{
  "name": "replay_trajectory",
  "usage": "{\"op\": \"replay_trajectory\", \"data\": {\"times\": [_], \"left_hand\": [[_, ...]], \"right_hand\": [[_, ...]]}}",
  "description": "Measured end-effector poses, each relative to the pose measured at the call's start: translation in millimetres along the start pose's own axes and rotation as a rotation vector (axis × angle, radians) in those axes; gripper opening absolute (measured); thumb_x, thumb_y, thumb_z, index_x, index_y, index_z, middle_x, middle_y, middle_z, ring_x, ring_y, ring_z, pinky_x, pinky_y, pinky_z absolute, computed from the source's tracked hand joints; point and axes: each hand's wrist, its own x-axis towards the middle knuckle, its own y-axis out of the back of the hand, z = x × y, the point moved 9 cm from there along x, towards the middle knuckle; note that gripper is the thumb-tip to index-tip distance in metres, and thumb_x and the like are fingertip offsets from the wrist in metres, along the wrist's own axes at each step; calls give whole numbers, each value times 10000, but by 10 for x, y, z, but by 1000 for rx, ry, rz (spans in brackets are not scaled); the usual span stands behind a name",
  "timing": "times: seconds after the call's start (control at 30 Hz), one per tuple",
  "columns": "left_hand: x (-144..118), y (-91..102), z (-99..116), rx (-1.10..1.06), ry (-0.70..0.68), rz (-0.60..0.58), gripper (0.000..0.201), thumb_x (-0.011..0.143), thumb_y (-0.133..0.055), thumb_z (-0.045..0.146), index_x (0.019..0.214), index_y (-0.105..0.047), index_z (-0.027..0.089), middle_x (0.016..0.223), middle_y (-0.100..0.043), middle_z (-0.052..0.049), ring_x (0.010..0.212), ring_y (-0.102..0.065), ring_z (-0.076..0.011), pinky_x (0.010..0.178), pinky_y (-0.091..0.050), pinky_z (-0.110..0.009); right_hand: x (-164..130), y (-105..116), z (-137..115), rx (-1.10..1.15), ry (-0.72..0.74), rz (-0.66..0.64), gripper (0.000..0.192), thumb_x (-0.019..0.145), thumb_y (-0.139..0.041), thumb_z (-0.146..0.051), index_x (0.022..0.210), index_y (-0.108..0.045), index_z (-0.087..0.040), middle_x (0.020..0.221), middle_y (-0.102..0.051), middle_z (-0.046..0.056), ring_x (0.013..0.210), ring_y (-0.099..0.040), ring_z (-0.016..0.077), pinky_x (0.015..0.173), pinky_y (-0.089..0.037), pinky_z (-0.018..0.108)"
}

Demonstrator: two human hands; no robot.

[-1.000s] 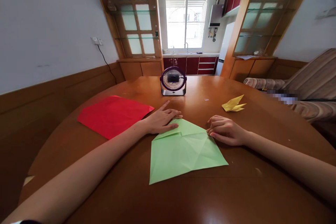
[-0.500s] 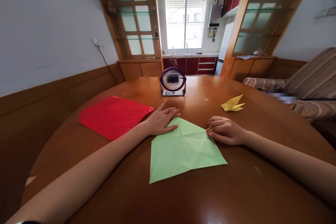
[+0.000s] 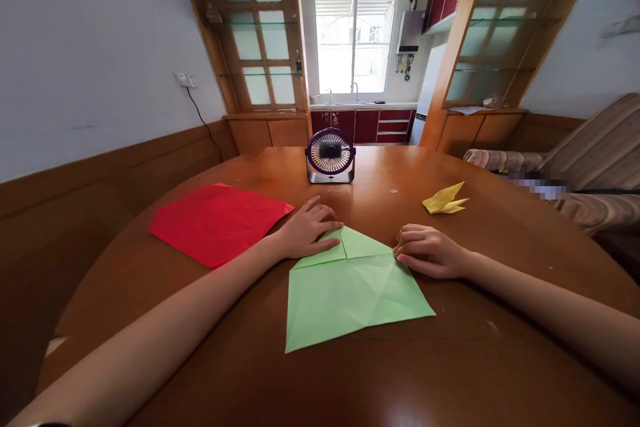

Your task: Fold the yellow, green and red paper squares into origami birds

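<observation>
A sheet of light green paper [image 3: 345,290] lies on the table, its far corners folded inward into a pointed top with creases across the middle. My left hand [image 3: 311,228] rests on the upper left folded flap, fingers spread and thumb lying on the paper. At the paper's right corner, my right hand [image 3: 425,250] has its fingers curled together, pinching the edge there. Its fingertips are partly hidden. A red sheet of paper [image 3: 215,220] lies flat beyond my left forearm. Farther right sits a folded yellow paper piece [image 3: 445,200] with pointed ends.
A small purple desk fan [image 3: 331,155] stands beyond the green paper on the round wooden table [image 3: 390,373]. Right of the table is a striped sofa [image 3: 595,160]. A black cord [image 3: 203,119] hangs from the wall socket at left.
My left hand's fingers have drawn slightly in and down on the left flap. The right hand stays at the right corner, and the paper looks almost the same.
</observation>
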Motion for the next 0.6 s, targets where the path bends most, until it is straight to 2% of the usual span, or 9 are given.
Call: {"op": "replay_trajectory", "data": {"times": [0.1, 0.37, 0.6], "left_hand": [[-9, -14, -11, -4, 5, -4, 434, 971, -418, 473, 1280, -606, 233, 1173, -601, -90, 1181, -522, -231, 1176, -109, -530], [-24, -102, -72, -20, 73, -77, 466, 982, -367, 488, 1351, -539, 260, 1237, -549, -101, 1240, -474, -259, 1158, -98, -575], [-46, -122, -85, -20, 76, -79, 472, 987, -342, 486, 1375, -510, 278, 1247, -542, -96, 1233, -478, -255, 1154, -103, -569]], "right_hand": [[-10, -8, 47, 39, -47, 0, 248, 979, -474, -279, 897, -680, -167, 783, -662, 82, 775, -593, 188, 727, -486, 355], [4, -10, 47, 52, -62, -9, 292, 984, -463, -341, 903, -684, -168, 807, -659, 94, 771, -589, 189, 720, -488, 351], [12, -16, 70, 89, -97, -2, 268, 980, -456, -266, 879, -682, -163, 793, -651, 90, 767, -586, 185, 691, -483, 336]]}}
